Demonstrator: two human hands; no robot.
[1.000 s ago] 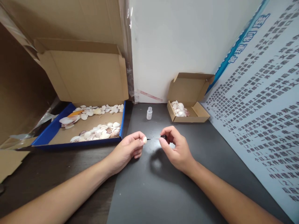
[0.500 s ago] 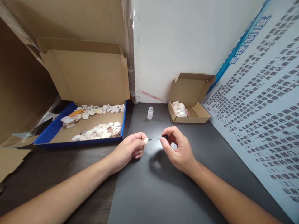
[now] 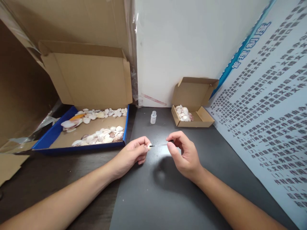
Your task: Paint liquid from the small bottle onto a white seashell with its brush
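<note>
Your left hand is pinching a small pale seashell between thumb and fingertips, holding it just above the dark tabletop in front of you. Your right hand is pinching the black cap of a thin applicator brush, keeping it nearly level so that its dark tip is touching the shell or lying just beside it; the view is too small to tell which. The two hands are facing each other, near together, with the brush stem bridging the gap between them. A small clear glass bottle is standing upright and uncapped farther back on the table, well apart from both hands. To its right, a small open cardboard box is sitting near the wall with a cluster of shells in its left end. On your left, a larger box with a blue rim is holding many more shells in loose rows, its cardboard lid standing up behind it. A printed poster covered in dark characters is leaning along your right side.
</note>
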